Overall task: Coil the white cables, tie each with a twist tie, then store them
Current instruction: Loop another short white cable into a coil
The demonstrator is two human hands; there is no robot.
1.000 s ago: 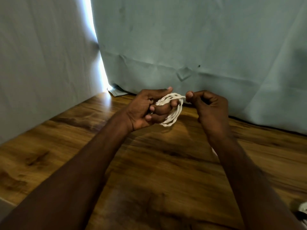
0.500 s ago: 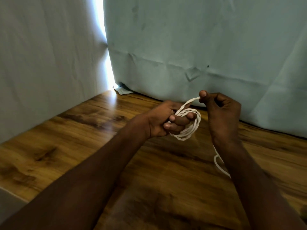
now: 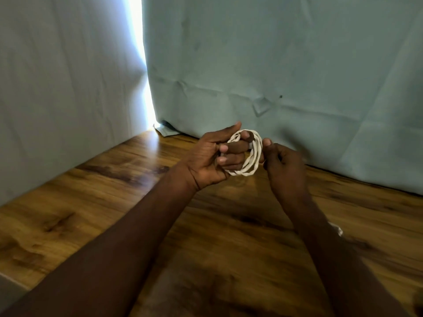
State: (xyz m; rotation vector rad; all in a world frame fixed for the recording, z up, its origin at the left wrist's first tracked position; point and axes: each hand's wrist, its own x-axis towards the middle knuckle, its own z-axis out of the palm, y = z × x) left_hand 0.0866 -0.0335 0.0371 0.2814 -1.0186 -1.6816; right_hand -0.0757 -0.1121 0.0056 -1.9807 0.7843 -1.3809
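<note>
On the far left hangs a pale curtain (image 3: 57, 88), and a bright strip of light (image 3: 143, 65) shines in the gap next to it. The brown wooden surface (image 3: 68, 213) lies under your arms.

Your left hand (image 3: 210, 156) is up above the surface, near the middle. Its fingers (image 3: 233, 147) are curled through the white cable (image 3: 253, 156) and hold it. The cable is wound into a round coil of a few loops. The coil hangs on those fingers, up in the air, not touching the surface.

Your right hand (image 3: 283, 163) is just to the right of the coil. Its fingers (image 3: 266, 143) are curled and pinch the right side of the coil.

Farther right, a small white bit (image 3: 338, 231) peeks out beside your right arm, but you cannot tell what it is. A blue-green cloth (image 3: 297, 65) hangs behind it all.
</note>
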